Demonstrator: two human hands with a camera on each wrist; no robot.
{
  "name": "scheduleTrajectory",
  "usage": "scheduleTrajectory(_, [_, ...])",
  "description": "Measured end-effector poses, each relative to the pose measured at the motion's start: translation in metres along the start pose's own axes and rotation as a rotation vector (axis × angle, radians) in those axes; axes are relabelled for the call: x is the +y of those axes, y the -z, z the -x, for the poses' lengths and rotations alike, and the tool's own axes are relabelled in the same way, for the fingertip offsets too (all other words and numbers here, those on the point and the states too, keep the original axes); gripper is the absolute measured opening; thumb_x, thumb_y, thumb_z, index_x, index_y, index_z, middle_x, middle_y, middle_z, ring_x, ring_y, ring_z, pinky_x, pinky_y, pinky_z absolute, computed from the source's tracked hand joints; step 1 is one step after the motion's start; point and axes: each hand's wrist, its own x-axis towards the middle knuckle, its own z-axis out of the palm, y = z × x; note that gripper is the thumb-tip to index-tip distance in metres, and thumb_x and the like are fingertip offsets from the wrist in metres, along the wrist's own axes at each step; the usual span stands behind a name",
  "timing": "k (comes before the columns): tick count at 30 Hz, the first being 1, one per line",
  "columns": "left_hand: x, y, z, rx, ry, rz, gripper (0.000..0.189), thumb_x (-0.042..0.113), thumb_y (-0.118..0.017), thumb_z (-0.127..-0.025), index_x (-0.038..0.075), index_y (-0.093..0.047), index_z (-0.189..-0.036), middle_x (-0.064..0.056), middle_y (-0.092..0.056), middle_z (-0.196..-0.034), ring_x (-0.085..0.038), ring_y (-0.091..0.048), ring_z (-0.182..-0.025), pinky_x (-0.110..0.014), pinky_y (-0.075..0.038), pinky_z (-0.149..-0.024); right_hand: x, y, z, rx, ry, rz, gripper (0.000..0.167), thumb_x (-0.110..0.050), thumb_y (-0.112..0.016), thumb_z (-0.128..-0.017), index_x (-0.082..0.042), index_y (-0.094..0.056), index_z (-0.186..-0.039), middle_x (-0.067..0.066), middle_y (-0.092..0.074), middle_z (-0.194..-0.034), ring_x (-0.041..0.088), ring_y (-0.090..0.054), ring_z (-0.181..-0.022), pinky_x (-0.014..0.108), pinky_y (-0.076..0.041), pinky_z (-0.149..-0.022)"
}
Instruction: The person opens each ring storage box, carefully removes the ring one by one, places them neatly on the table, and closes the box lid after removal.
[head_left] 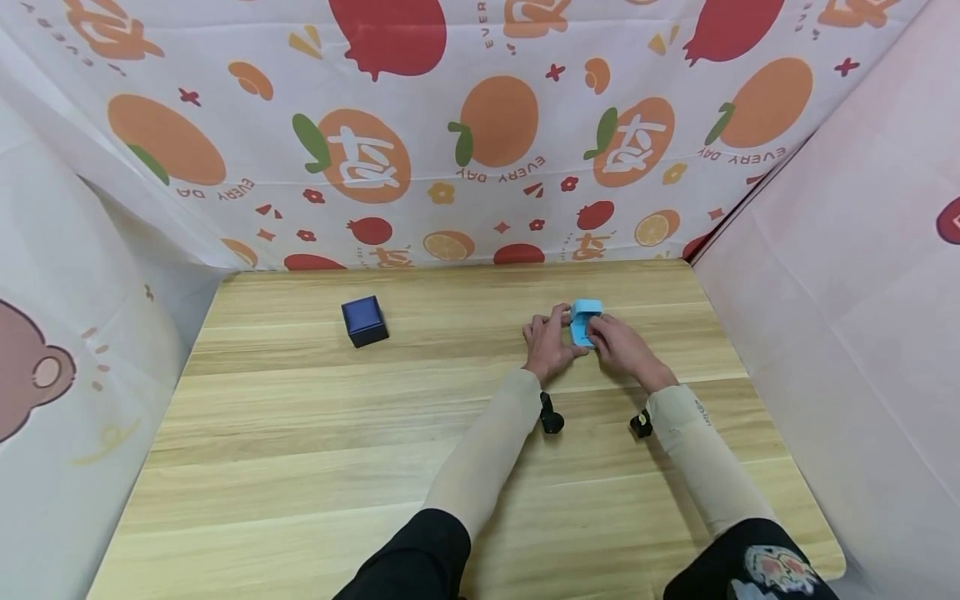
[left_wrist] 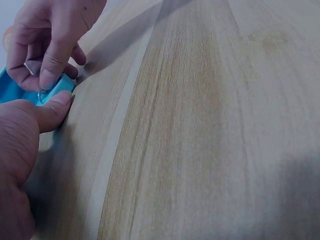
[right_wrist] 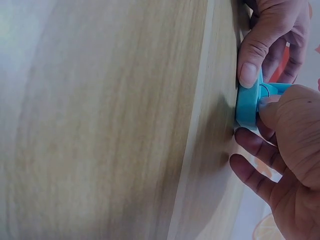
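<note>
2 hands meet at a small light blue box, right of centre in the head view, its lid raised. The left hand grips it from the left, thumb at the near edge and other fingers by the lid; the right hand comes from the right, fingertips over the opening. 1 dark blue box stands lid down on the wooden surface, left of centre. Pale sleeves run down the frame, and a fruit-print cloth fills the top.

From the left wrist, the light blue box shows at the upper left, partly covered by both hands. The left thumb presses its edge, while the right thumb and finger pinch a thin metal ring there.

From the right wrist, the light blue box is at the right, the left thumb on its side. The ring's curve shows beside the right thumb; I cannot tell how deep it sits. 2 right fingers extend loosely at the lower right.
</note>
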Motion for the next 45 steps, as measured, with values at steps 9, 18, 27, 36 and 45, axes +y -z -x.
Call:
scheduleTrajectory(9, [0.0010,0.0010,0.0009,0.007,-0.010,-0.010,0.084,0.038,-0.085,-0.082,0.023,-0.040,-0.150,0.005,-0.063,-0.144,-0.026,-0.046,-0.124,-0.043,-0.025,-0.104,0.0017,-0.0014,0.0002,0.037,0.022,-0.005,0.005,-0.005,-0.052,-0.103,-0.005,-0.057,-0.102,0.008,-0.056,-0.091,0.022,-0.051,-0.082,0.036,-0.044,-0.074])
scheduleTrajectory(18, [0.0004,-0.0010,-0.0001,0.008,-0.003,0.005,0.084,0.038,-0.085,-0.082,0.024,-0.040,-0.151,0.005,-0.063,-0.143,-0.025,-0.046,-0.124,-0.043,-0.024,-0.105,0.0034,-0.0035,-0.0001,0.042,0.009,-0.019,0.003,-0.005,-0.053,-0.102,-0.004,-0.055,-0.101,0.008,-0.056,-0.090,0.022,-0.051,-0.083,0.036,-0.044,-0.074])
scheduleTrajectory(27, [-0.0017,-0.0037,-0.0015,0.022,-0.006,-0.014,0.083,0.040,-0.086,-0.081,0.024,-0.041,-0.149,0.006,-0.065,-0.142,-0.024,-0.046,-0.123,-0.042,-0.025,-0.103,0.0029,-0.0042,0.0008,0.051,0.022,-0.031,0.004,-0.002,-0.051,-0.102,-0.005,-0.053,-0.099,0.008,-0.053,-0.090,0.022,-0.049,-0.083,0.037,-0.043,-0.075])
scheduleTrajectory(36, [-0.0005,-0.0021,-0.0006,0.012,0.000,-0.006,0.084,0.039,-0.086,-0.081,0.024,-0.041,-0.150,0.006,-0.064,-0.142,-0.023,-0.046,-0.121,-0.041,-0.024,-0.103,0.0004,0.0000,0.0015,0.053,0.010,-0.038,0.005,-0.004,-0.049,-0.103,-0.004,-0.054,-0.102,0.010,-0.054,-0.093,0.024,-0.050,-0.086,0.038,-0.044,-0.076])
scheduleTrajectory(45, [-0.0015,-0.0016,-0.0006,0.009,0.008,0.008,0.084,0.039,-0.086,-0.080,0.024,-0.041,-0.149,0.006,-0.064,-0.143,-0.024,-0.045,-0.124,-0.042,-0.024,-0.105,-0.0011,0.0052,0.0023,0.080,-0.001,-0.056,0.005,-0.006,-0.049,-0.104,-0.003,-0.053,-0.103,0.009,-0.055,-0.095,0.024,-0.051,-0.089,0.039,-0.045,-0.079])
